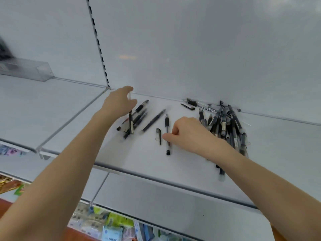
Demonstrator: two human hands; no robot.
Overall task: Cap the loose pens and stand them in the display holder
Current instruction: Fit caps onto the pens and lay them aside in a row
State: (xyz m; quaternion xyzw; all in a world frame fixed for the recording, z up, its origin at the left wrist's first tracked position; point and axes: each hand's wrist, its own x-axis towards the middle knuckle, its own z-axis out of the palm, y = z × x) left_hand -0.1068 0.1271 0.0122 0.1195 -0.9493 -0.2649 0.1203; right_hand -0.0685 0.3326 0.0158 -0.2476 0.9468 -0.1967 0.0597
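Packaged goods (112, 223) on lower shelf, closest to camera, under both bare forearms. White shelf (139, 164) above it carries the pens. Right hand (189, 134): fingers curled, fingertips pinching the clear barrel of an uncapped gel pen (167, 126) that lies flat on the shelf, tip pointing away, black end plug toward camera. Loose cap (158, 136) lies just left of that grip, apart from the pen. Pile of pens (224, 122) just right of the right hand, partly hidden by wrist and forearm; the pile runs back toward the rear panel. Single capped pen (152, 121) lies slanted between the two grips. Left hand (119, 103), farther back: fingers closed round a held pen (130, 122), barrel hanging down from the fist, lower end at the shelf. Small row of pens (140, 113) lies just right of and behind that grip. Second loose cap (187, 106) beyond the right hand, near the back wall. Clear plastic holder (26, 70) well left of the left grip, on the neighbouring shelf; contents blurred.
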